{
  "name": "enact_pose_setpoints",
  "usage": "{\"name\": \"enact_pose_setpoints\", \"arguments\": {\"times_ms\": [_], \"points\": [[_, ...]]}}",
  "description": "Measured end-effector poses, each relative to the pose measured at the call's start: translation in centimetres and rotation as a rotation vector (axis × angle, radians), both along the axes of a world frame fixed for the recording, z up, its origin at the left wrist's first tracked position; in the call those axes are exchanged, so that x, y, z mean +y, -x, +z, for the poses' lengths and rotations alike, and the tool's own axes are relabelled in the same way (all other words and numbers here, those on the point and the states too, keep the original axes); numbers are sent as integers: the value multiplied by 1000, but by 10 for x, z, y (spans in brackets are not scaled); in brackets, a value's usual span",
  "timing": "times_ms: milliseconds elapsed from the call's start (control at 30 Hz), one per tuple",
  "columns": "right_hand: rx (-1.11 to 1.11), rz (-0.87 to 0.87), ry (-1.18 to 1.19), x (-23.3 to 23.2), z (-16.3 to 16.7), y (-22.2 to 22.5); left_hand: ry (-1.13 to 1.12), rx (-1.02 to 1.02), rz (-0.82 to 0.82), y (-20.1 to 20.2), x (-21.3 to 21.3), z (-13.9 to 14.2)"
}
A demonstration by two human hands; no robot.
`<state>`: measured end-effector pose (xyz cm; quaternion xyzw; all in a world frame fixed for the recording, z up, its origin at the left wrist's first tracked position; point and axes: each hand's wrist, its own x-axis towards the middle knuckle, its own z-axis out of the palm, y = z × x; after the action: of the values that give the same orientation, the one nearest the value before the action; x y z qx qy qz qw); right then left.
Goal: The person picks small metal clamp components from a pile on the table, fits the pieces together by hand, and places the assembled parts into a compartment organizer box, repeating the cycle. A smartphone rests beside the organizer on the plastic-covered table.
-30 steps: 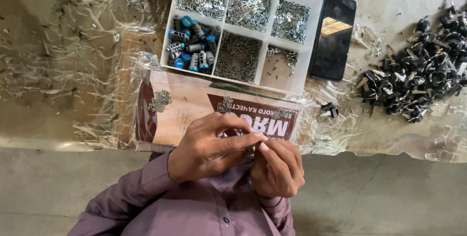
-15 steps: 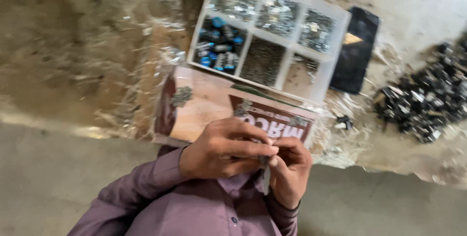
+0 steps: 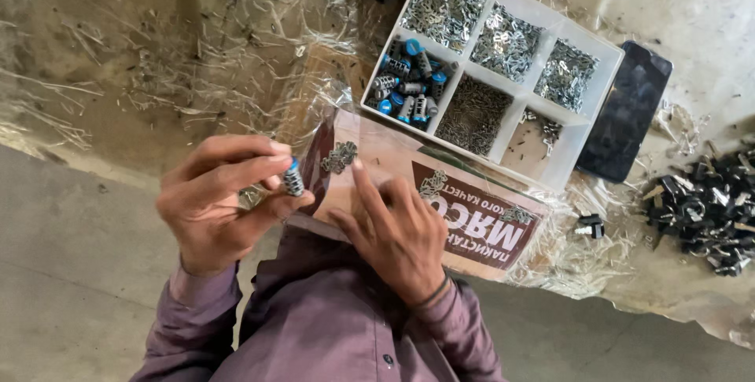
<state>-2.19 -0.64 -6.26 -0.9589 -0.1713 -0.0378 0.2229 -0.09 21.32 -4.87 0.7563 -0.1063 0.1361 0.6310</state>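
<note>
My left hand (image 3: 224, 201) pinches a small metal cylinder with a blue end (image 3: 292, 179) between thumb and fingers, held up at the left of a printed cardboard piece (image 3: 472, 217). My right hand (image 3: 393, 228) rests on that cardboard, index finger stretched toward a small heap of tiny metal parts (image 3: 340, 157) lying on it. Two more little heaps of such parts (image 3: 432, 184) sit farther right on the cardboard. My purple sleeves fill the bottom of the view.
A white compartment tray (image 3: 586, 126) behind the cardboard holds blue-ended cylinders (image 3: 409, 87) and several kinds of small metal parts. A dark phone (image 3: 625, 114) lies right of it. A heap of black parts (image 3: 708, 209) lies far right, one stray black part (image 3: 590, 226) nearer. Crinkled clear plastic covers the table.
My hands were together in front of my chest. They have parted: the left went left with the cylinder, the right reached onto the cardboard. The view has shifted.
</note>
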Motion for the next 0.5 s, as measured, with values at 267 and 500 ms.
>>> {"name": "enact_pose_setpoints", "arguments": {"times_ms": [267,500], "points": [[-35,113,-22,-53,6,13,-104,13,-155,-17,-38,-8],[92,125,-830,-116,-16,42,-8,88,-394,-24,-113,-13]]}}
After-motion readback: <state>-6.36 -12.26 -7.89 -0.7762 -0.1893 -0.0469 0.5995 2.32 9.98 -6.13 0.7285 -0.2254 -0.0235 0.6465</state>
